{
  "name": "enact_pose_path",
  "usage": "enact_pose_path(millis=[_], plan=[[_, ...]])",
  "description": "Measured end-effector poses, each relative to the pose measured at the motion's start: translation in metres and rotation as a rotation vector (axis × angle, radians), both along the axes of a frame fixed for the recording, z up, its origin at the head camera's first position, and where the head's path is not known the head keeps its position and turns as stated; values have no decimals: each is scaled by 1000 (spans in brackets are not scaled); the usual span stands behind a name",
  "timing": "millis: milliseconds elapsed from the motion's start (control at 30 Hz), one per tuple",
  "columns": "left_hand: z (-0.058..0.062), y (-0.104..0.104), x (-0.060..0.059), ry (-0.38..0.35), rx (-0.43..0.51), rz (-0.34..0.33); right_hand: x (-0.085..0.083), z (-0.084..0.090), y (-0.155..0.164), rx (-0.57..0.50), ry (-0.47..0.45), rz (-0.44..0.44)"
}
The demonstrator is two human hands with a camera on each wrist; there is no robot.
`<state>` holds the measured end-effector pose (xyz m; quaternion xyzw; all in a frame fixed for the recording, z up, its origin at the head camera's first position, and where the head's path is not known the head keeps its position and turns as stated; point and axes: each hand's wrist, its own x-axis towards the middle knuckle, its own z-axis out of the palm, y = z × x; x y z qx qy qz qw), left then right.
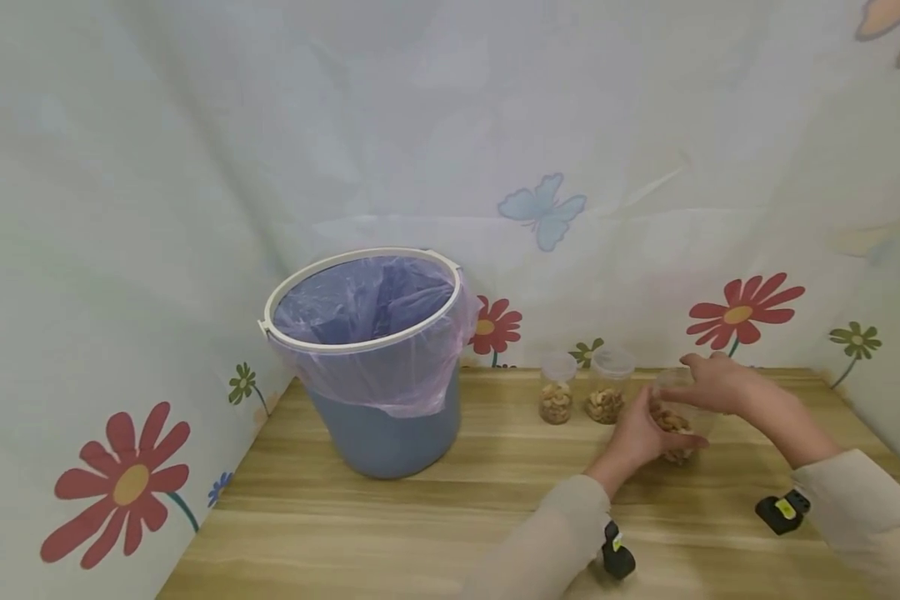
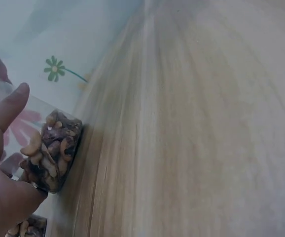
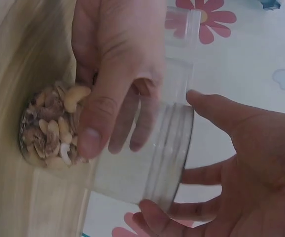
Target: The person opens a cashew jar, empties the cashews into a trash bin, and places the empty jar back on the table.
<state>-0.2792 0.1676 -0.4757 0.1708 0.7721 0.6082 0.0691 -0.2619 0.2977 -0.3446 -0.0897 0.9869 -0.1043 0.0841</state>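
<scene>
A clear plastic jar [image 1: 673,421] stands at the right of the wooden table, its lower part filled with cashews [image 3: 53,131]. My left hand [image 1: 637,432] grips the jar's side, thumb across the front in the right wrist view. Around the ridged top edge [image 3: 169,148] curl the thumb and fingers of my right hand [image 1: 723,387]. To the left stand two similar jars, a narrower one [image 1: 557,396] and a wider one [image 1: 607,392], both with nuts at the bottom and clear tops.
A blue bin [image 1: 393,437] lined with a thin pinkish bag stands at the left on the table [image 1: 390,533]. Behind everything hangs a pale sheet [image 1: 420,125] printed with flowers and a butterfly. Black wrist devices [image 1: 782,512] sit below both sleeves.
</scene>
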Motion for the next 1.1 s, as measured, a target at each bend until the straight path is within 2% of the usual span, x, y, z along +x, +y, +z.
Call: enact_pose_path(millis=[167, 333, 500, 600, 700, 900, 1100], plan=[[0, -1, -3, -22, -15, -2, -2, -2, -2, -11, -21, -14], [2, -4, -7, -29, -46, -29, -9, -2, 1, -2, -18, 49], [3, -4, -9, 17, -109, -33, -11, 6, 4, -23, -81, 119], [2, -5, -7, 33, -163, -21, -11, 8, 4, -53, -121, 129], [3, -6, -9, 49, -190, -22, -15, 9, 6, -67, -116, 144], [5, -10, -7, 85, -169, -66, -13, 9, 13, -136, -139, 198], [5, -12, -7, 71, -158, -78, -12, 9, 14, -147, -155, 213]])
